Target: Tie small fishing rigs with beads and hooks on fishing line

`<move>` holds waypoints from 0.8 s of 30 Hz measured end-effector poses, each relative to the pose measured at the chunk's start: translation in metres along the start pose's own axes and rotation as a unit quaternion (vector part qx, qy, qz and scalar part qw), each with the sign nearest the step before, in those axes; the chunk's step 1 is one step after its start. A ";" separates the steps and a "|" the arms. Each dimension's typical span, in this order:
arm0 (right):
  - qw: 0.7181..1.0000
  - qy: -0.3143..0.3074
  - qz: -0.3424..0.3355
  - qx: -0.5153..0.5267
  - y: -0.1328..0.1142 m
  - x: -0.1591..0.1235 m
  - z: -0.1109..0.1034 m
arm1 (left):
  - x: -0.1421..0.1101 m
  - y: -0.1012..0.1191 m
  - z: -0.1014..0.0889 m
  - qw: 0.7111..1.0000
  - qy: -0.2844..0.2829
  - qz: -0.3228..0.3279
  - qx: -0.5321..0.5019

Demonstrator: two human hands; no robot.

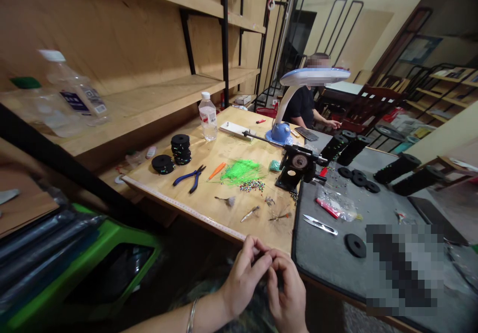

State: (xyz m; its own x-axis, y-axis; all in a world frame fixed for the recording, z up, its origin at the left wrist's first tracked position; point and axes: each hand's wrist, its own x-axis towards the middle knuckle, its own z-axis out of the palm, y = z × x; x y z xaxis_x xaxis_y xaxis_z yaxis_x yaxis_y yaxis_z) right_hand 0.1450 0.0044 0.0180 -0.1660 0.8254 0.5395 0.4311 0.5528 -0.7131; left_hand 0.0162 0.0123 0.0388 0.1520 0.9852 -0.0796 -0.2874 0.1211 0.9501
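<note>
My left hand (pixel 244 276) and my right hand (pixel 287 285) meet in front of the wooden table's edge, fingertips pinched together. Whatever lies between the fingers is too small or hidden to make out. Just beyond them on the wood are a small pale-tipped tool (pixel 249 214), a small dark wire piece with an orange tip (pixel 281 216) and a feathery grey tuft (pixel 228 200). Farther back sit mixed coloured beads (pixel 252 186), a heap of bright green strands (pixel 241 171), an orange pointed tool (pixel 217 170) and blue-handled pliers (pixel 190 177).
A black clamp-like device (pixel 297 166) and a blue-based lamp (pixel 279 133) stand behind. On the grey mat (pixel 317 243) lie thread snips (pixel 320 224), a black foam disc (pixel 355 246) and several foam spools (pixel 397 168). A water bottle (pixel 208 117) stands back left; a person (pixel 303 105) sits beyond.
</note>
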 end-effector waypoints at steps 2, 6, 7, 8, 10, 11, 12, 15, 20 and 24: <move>1.000 -0.001 -0.002 -0.003 0.001 -0.002 0.001 | 0.002 -0.002 0.001 1.000 0.009 0.004 0.007; 1.000 -0.003 -0.005 -0.007 0.000 -0.002 0.001 | 0.004 -0.005 0.001 0.999 0.022 0.011 0.025; 1.000 -0.002 -0.006 -0.009 0.000 -0.002 0.001 | 0.004 -0.005 0.001 0.999 0.023 0.014 0.030; 1.000 -0.001 -0.007 -0.011 0.000 -0.001 0.000 | 0.004 -0.006 0.001 0.999 0.023 0.017 0.034; 1.000 0.001 -0.009 -0.014 -0.001 0.000 0.000 | 0.004 -0.007 0.001 0.999 0.024 0.023 0.041; 1.000 0.002 -0.010 -0.014 -0.001 0.000 0.000 | 0.004 -0.007 0.002 0.998 0.025 0.026 0.044; 1.000 0.003 -0.011 -0.015 -0.001 0.000 0.000 | 0.004 -0.008 0.002 0.998 0.024 0.028 0.045; 1.000 0.009 -0.013 -0.014 0.000 -0.002 0.002 | 0.004 -0.009 0.001 0.998 0.020 0.035 0.051; 0.999 0.034 0.006 -0.016 0.003 -0.005 0.002 | 0.002 -0.006 -0.003 0.995 -0.018 0.063 0.079; 0.999 0.040 0.031 -0.021 0.008 -0.006 0.003 | 0.000 -0.004 -0.010 0.986 -0.024 0.099 0.133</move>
State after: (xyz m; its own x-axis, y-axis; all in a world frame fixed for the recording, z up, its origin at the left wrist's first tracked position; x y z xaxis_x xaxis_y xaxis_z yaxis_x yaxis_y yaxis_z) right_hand 0.1467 0.0040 0.0074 -0.0685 0.8450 0.5303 0.4746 0.4952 -0.7277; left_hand 0.0081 0.0133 0.0325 0.1644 0.9786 0.1240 -0.0585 -0.1158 0.9915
